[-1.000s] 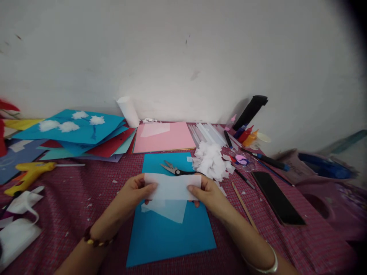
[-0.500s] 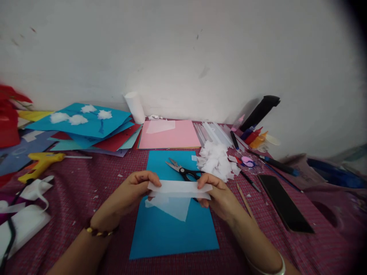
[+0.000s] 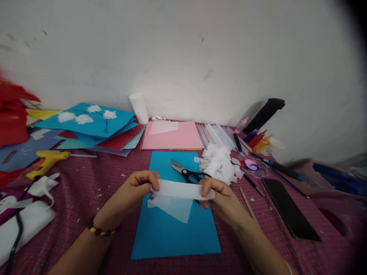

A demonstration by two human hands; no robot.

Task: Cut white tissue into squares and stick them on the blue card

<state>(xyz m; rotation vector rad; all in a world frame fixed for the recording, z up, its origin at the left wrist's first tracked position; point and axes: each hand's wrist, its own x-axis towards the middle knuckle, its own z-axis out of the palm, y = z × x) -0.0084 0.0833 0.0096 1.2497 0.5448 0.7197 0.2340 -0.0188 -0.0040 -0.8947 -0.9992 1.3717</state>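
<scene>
Between my two hands a white paper strip point(image 3: 179, 190) is stretched level over a blue sheet point(image 3: 177, 240). My left hand point(image 3: 140, 189) pinches its left end with thumb and forefinger. At the right end, my right hand point(image 3: 216, 193) pinches it the same way, thumb on top. Just below the strip, another thin white paper piece point(image 3: 177, 210) lies on the blue sheet. Black-handled scissors point(image 3: 186, 171) rest on the sheet's upper part, blades pointing up-left, handles partly behind my right fingers. A heap of torn white paper point(image 3: 219, 162) sits beyond my right hand.
On the left are a yellow glue gun point(image 3: 47, 162) and stacked coloured sheets point(image 3: 114, 131) bearing white tufts. Pink paper point(image 3: 172, 139) and a white roll point(image 3: 139, 109) stand near the wall. To the right lie a phone point(image 3: 289, 210), a wooden stick point(image 3: 248, 202) and paint bottles point(image 3: 262, 143).
The strip, which showed two separate layers, now looks like one flatter band, its right end tilted slightly lower. Both hands keep their pinch. The whole view has shifted slightly.
</scene>
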